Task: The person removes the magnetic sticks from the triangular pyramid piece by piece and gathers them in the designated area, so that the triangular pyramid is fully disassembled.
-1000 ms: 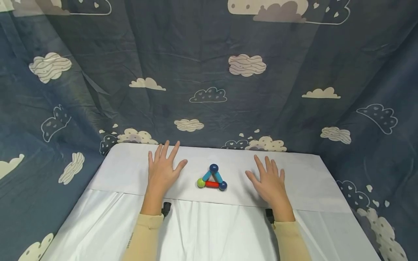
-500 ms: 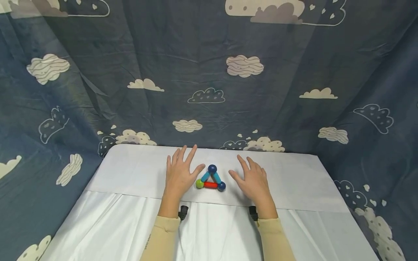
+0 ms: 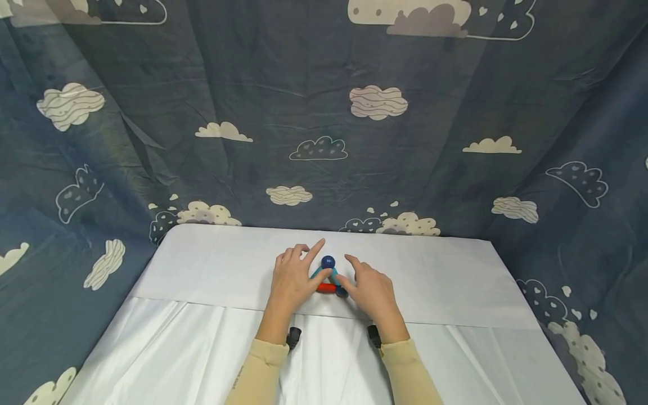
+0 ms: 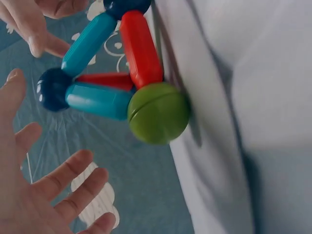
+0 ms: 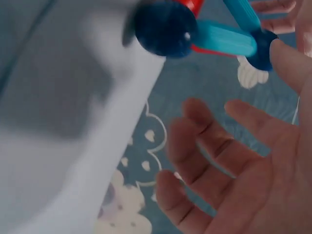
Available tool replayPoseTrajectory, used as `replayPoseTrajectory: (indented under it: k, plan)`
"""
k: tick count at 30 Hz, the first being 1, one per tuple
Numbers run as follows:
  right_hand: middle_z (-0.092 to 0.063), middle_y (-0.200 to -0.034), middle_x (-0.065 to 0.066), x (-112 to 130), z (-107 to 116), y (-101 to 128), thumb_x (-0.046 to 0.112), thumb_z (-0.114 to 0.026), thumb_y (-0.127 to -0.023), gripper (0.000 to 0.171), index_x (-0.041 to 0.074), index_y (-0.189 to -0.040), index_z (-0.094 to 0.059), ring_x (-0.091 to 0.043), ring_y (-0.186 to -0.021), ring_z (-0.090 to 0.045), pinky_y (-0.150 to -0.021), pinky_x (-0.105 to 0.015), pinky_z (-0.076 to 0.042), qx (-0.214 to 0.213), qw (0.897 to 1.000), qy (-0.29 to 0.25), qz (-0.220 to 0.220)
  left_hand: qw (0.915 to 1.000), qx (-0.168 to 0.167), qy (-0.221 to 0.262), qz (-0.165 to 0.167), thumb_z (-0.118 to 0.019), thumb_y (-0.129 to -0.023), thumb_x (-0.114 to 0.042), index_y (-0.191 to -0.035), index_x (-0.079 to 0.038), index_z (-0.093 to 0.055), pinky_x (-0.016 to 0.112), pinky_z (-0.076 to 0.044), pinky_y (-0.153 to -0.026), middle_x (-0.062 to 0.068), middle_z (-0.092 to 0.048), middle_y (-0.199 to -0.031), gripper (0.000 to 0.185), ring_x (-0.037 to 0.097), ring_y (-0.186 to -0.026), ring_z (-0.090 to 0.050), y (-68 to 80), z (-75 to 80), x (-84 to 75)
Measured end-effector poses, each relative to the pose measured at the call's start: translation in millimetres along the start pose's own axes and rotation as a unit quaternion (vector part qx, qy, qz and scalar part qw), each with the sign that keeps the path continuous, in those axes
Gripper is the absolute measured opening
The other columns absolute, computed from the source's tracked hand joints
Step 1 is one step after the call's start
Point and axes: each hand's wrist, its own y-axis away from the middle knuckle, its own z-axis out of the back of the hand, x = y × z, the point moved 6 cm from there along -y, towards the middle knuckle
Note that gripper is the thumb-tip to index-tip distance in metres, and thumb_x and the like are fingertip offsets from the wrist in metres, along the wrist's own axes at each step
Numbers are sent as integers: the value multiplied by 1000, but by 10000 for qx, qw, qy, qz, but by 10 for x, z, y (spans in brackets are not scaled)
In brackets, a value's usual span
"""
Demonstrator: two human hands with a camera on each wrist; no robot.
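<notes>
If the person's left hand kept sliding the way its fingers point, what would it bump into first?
Most likely the little triangle toy. The left hand lies open just beside it, thumb reaching toward the green ball and a teal rod. Whether the thumb already touches is unclear, so contact would come almost at once.

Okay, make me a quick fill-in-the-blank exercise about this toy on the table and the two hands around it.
1. The rods and balls of the toy form a flat ____.
2. The rod on the side nearest the person is coloured ____.
3. In the left wrist view, the ball at the corner next to the left hand is ____.
4. The toy lies on a ____ tablecloth, between the left hand and the right hand.

Missing words: triangle; red; green; white
</notes>
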Motion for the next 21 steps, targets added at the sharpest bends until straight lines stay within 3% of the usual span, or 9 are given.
replayPoseTrajectory:
  k: [3, 8, 15, 21]
  plan:
    - [-59, -65, 6, 19, -78, -14, 57, -68, -99, 62, 20, -148, -61, -13, -51, -48, -50, -31, -39, -60, 9996, -267, -6, 9992, 68, 376, 68, -66, -97, -63, -160, -36, -48, 54, -51, -102, 9, -68, -126, 71, 31, -111, -66, 5, -71, -7]
    - [-49, -55, 9, 78, -164, -34, 49, -69, -100, 50, 17, -139, -67, -9, -47, -38, -46, -26, -30, -359, 9977, -567, 128, 9938, 150, 1074, 249, -69, -98, -56, -157, -35, -51, 52, -53, -96, 6, -72, -114, 66, 27, -101, -70, 8, -161, -21]
    - [-47, -54, 8, 138, -201, -36, 37, -71, -102, 38, 15, -133, -70, -8, -46, -36, -46, -24, -28, -661, 9957, -603, 255, 9955, 100, 910, 229, -70, -97, -56, -148, -33, -61, 38, -50, -79, 0, -73, -97, 57, 18, -81, -65, 15, -223, -47]
    - [-53, -59, 7, 152, -200, -33, 36, -72, -101, 31, 17, -126, -73, -9, -49, -40, -49, -25, -31, -774, 9949, -599, 262, 9961, -48, 871, 130, -73, -97, -50, -138, -30, -68, 38, -51, -76, 1, -77, -99, 46, 21, -87, -72, 16, -219, -85]
